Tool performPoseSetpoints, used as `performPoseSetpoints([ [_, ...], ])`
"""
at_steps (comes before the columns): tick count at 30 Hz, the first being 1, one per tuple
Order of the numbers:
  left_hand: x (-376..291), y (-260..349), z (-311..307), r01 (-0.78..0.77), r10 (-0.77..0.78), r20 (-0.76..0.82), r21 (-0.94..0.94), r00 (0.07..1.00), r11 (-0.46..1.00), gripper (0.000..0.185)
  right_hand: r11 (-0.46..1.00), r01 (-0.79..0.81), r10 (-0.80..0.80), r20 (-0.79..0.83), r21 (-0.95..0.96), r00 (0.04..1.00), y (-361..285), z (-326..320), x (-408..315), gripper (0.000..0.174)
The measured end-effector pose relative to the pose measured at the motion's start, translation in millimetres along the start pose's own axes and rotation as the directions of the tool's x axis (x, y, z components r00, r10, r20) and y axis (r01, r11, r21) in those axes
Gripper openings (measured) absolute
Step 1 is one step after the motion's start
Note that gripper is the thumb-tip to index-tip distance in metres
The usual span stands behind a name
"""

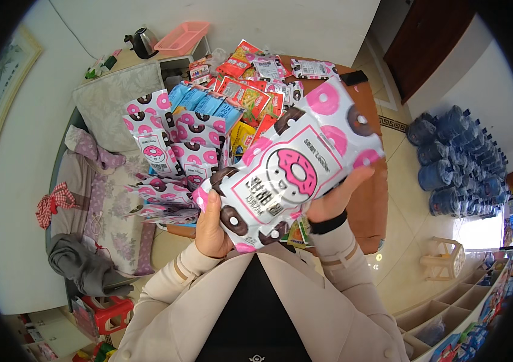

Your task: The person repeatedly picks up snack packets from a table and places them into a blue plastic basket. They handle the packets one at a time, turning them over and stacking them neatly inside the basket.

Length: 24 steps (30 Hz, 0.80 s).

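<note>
Both hands hold up one white snack pouch (283,172) printed with pink and brown doughnuts, its face towards me. My left hand (212,228) grips its lower left end, thumb on the front. My right hand (340,197) supports the right side from beneath, its fingers mostly hidden. Left of the pouch, several like pouches (152,147) stand and lie in a blue container, mostly covered. Behind them are blue packets (197,100) in a row. Red and yellow snack packets (245,97) are heaped on the brown-covered table (367,217). Another doughnut pouch (314,69) lies at the far edge.
A black phone-like object (354,78) is at the table's far right corner. A kettle (143,43) and pink basket (183,38) stand behind. A sofa (116,167) is left, a red stool (109,313) lower left. Large blue water bottles (455,158) and a beige stool (444,259) stand right.
</note>
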<state>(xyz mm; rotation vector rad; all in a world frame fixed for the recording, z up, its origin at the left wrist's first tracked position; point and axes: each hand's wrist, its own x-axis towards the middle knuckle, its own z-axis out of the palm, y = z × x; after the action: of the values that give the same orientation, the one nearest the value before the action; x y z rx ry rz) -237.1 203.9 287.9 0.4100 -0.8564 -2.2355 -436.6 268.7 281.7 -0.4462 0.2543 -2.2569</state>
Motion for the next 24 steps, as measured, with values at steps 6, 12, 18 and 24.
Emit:
performPoseSetpoints([
  [6, 8, 15, -6, -0.475, 0.692, -0.007, 0.721, 0.722, 0.504, 0.082, 0.962, -0.272, 0.271, -0.035, -0.037, 0.962, -21, 27, -11, 0.048],
  [12, 4, 38, 15, -0.759, 0.226, 0.753, 0.647, 0.619, -0.075, 0.080, 0.690, 0.038, -0.042, 0.012, -0.722, 0.999, -7, 44, -23, 0.040],
  [18, 25, 7, 12, -0.497, 0.301, 0.396, 0.668, 0.868, 0.554, 0.095, 0.743, 0.252, 0.181, 0.549, -0.620, 0.816, 26, 69, -30, 0.091],
  [24, 17, 26, 4, 0.216, 0.288, 0.462, -0.769, 0.839, 0.601, 0.089, -0.007, 0.781, 0.560, 0.645, -0.624, 0.520, 45, 78, -26, 0.033],
])
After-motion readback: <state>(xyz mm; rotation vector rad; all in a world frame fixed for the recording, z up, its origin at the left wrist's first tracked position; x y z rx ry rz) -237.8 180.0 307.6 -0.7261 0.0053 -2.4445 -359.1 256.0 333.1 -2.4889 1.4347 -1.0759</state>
